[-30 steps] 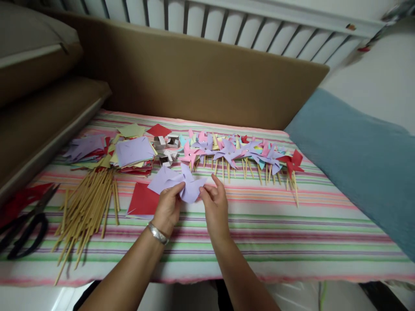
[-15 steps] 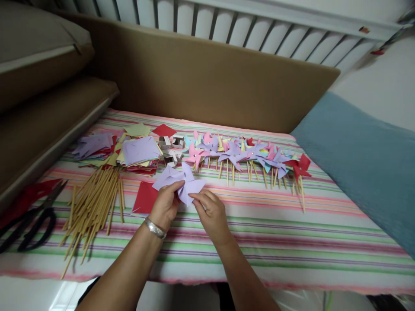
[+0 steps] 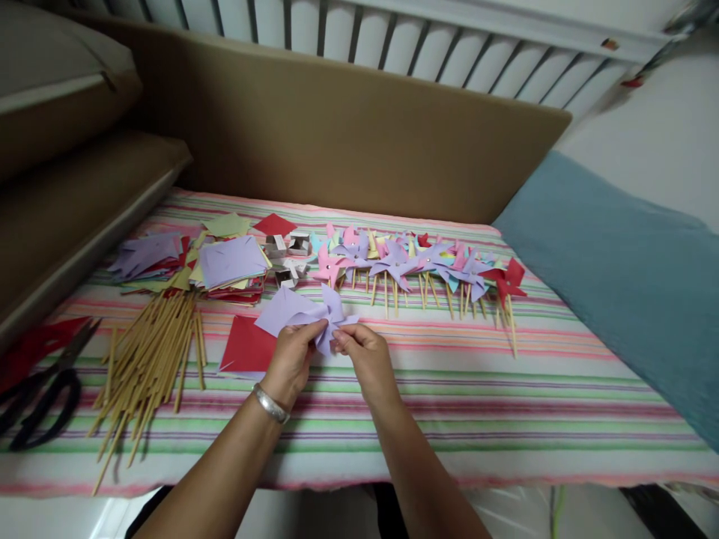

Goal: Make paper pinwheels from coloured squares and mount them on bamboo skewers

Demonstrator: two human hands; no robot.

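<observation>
A lavender paper pinwheel (image 3: 332, 301), partly folded, is held above the striped cloth between both hands. My left hand (image 3: 292, 355) pinches it near the centre, thumb on top of the folded paper. One flat lavender corner sticks out to the left. The thumb and fingers of my right hand (image 3: 365, 355) are closed on a blade at its lower right. Just left of my left hand lies a red paper square (image 3: 244, 348) with lavender paper beneath it. No stick shows on the pinwheel in my hands.
Finished pinwheels (image 3: 396, 260) on sticks lie in a row behind my hands. Bamboo sticks (image 3: 151, 359), scissors (image 3: 50, 385) and paper stacks (image 3: 233, 263) are at left. Small open boxes (image 3: 299, 244) stand by the stacks. A brown board (image 3: 337, 135) closes off the back.
My right fingers have moved in towards the pinwheel's centre, bringing the lower-right blade inward. The view has shifted slightly, so the surroundings sit further left.
</observation>
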